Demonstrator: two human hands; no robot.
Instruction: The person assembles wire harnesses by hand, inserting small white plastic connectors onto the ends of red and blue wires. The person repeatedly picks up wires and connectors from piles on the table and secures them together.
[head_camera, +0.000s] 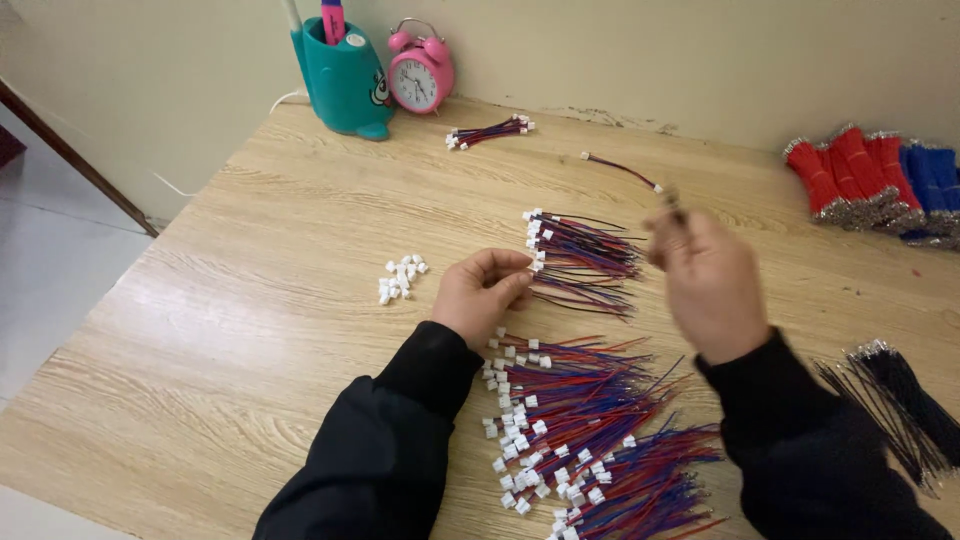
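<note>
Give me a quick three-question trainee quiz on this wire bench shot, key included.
1. True or false: the left hand pinches a white connector at the edge of the small fan of wires.
2. Which lies nearest the pink alarm clock? A) black wire bundle B) teal pen holder C) red wire bundles
3. What lies loose on the table to the left of the left hand?

Key: 1 true; 2 B; 3 a small heap of white connector housings.
</note>
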